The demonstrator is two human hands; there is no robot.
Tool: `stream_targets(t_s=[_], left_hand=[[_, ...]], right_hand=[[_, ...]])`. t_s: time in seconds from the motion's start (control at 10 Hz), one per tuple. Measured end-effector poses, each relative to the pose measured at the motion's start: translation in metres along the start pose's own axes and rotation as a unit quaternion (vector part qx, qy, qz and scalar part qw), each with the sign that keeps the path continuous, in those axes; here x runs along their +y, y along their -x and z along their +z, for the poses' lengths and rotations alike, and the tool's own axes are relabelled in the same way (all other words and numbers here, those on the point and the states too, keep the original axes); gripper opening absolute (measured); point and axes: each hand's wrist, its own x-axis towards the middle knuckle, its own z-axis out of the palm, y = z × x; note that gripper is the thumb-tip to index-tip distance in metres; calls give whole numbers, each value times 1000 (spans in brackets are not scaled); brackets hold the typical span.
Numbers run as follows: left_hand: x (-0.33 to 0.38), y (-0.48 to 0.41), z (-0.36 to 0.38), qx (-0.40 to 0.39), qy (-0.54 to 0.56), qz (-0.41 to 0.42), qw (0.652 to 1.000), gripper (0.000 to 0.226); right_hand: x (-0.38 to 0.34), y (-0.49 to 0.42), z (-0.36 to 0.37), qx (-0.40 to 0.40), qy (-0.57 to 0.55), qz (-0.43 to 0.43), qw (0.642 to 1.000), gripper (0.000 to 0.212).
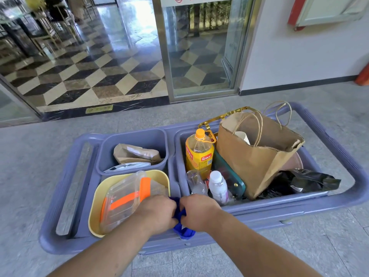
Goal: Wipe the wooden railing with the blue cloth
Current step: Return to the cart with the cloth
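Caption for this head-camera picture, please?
Left hand and right hand grip a blue cloth at a purple cart holding a paper bag.

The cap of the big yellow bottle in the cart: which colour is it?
The cap is orange, seen best in the head view.

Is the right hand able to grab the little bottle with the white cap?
Probably yes. The little bottle stands just beyond the right hand, with nothing covering its top. But that hand grips the blue cloth together with the left hand, so it would need to let go first.
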Motion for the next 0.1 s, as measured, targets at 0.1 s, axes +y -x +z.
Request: stream_targets(t_s=[0.1], left_hand=[[-3, 2, -13, 41, 26, 4, 999, 30]], right_hand=[[4, 7, -7, 82, -22, -5, 996, 29]])
